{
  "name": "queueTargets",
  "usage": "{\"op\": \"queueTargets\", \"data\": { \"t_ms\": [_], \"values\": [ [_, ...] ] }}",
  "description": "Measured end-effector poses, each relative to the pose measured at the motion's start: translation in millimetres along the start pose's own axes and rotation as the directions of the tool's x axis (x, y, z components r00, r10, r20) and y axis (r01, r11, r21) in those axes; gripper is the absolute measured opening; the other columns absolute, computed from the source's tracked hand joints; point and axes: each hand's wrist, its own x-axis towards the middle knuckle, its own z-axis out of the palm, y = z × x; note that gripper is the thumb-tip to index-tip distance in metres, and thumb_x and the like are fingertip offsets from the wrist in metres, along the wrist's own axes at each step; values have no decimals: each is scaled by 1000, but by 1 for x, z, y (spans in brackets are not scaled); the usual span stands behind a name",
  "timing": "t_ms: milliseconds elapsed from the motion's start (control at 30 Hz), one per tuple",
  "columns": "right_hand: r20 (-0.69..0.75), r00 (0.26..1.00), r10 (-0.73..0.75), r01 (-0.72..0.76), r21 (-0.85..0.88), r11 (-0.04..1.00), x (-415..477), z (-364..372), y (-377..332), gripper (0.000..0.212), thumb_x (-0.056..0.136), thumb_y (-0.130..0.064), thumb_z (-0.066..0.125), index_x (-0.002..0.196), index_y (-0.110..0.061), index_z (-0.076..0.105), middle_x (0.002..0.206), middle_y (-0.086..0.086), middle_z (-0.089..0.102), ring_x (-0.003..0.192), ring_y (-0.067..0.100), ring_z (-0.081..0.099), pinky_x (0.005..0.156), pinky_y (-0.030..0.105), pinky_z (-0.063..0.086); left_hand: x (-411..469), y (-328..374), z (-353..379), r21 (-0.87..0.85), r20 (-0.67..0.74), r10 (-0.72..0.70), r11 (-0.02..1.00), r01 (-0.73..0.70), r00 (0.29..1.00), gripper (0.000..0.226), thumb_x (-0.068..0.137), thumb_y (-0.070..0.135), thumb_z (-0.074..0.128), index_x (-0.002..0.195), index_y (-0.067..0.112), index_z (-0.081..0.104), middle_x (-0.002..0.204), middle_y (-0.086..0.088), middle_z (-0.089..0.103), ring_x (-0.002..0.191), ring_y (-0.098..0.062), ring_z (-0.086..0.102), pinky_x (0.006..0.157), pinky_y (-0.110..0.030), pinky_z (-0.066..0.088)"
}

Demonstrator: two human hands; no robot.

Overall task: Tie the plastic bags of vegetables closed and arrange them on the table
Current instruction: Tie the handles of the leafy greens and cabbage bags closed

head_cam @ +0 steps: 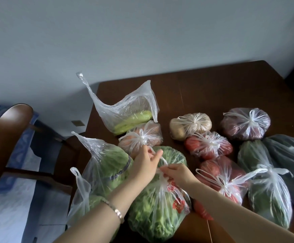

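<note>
Two hands work at the neck of the leafy greens bag (153, 207), near middle of the counter (212, 88). It touches the open lettuce bag (106, 158) on its left and sits just beside a tied red produce bag (223, 178) on its right. The left hand (146, 162) and right hand (177, 172) each hold one of the white handle strips (162, 160). Left fingers (157, 153) curl round one strip. Right fingers (167, 168) are pressed together, pinching the other at the gathered neck. Knot looks half made, judging by the loop between the hands.

Handling: the film is thin, soft and slick, and likely stretches or tears if yanked. The leaves look light, bulky, springy and easy to bruise, so the bag will probably bulge back against the knot. Best hold is on the twisted strips close to the neck, not the bag body, with a short, even pull.

Not yet tied: the lettuce bag and the far-left pale green vegetable bag (130, 116). Tied bags lie to the right, including the potato bag (190, 125) and the tomato bag (209, 146).
</note>
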Motion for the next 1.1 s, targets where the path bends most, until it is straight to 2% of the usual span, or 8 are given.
{"op": "queueTargets", "data": {
  "t_ms": [200,333,433,533,600,767,933,1100],
  "values": [
    [-46,999,26,-16,207,978,0,3,-1,28,88,-1,54,62,-6,62,44,-5,55,43,8,45,46,18,41,-20,-33,18,146,-75,292,949,-280,953,61,85,39,58,134,13,32,102,1,48,86,-12,52,65,-16,41],
    [-67,991,116,-83,375,923,-3,3,-2,20,87,-8,59,68,-7,66,51,0,58,47,12,45,48,20,44,-23,-47,22,26,-227,412,908,-418,882,23,85,23,62,103,25,47,85,12,47,73,6,51,61,-3,42],
    [-76,980,183,-133,433,892,-3,3,-1,17,87,-8,59,72,-8,68,47,-3,60,40,8,46,41,16,44,-23,-49,21,58,-335,481,869,-492,810,14,82,23,61,93,23,52,81,3,57,70,-2,53,60,-5,45],
    [-72,973,219,-164,452,877,-4,2,-3,17,86,-9,61,71,-7,68,47,-2,62,38,6,48,40,16,46,-21,-42,19,-163,-432,254,922,-352,865,30,79,12,70,77,26,44,76,9,59,64,-13,58,55,-22,50],
    [-91,978,190,-137,408,903,-4,0,-4,19,86,-9,62,68,-8,68,47,-2,62,39,7,47,41,16,47,-17,-40,16,-142,-376,215,948,-286,901,25,78,13,72,76,22,49,74,13,59,61,-9,58,55,-20,48],
    [-178,977,-121,113,-52,992,-11,-2,-5,27,86,-16,62,61,-9,67,46,-5,52,47,9,43,49,20,36,-10,-25,4,182,198,138,968,-174,970,32,87,40,58,117,32,63,111,7,68,98,-12,63,73,-20,45],
    [-105,914,-392,303,-465,832,-18,-7,-4,26,86,-20,62,61,-20,65,56,-7,54,52,2,49,56,19,36,-7,-18,3,139,230,165,970,-200,959,25,84,32,63,106,22,71,89,4,61,78,-10,53,52,-10,29],
    [-186,920,-345,292,-263,920,-19,-7,-3,24,87,-9,59,66,-17,68,45,-10,56,40,0,51,46,9,39,-14,-17,6,69,222,149,983,-168,964,21,87,25,61,96,10,73,80,-11,69,54,-2,48,52,-10,38]
  ]
}}
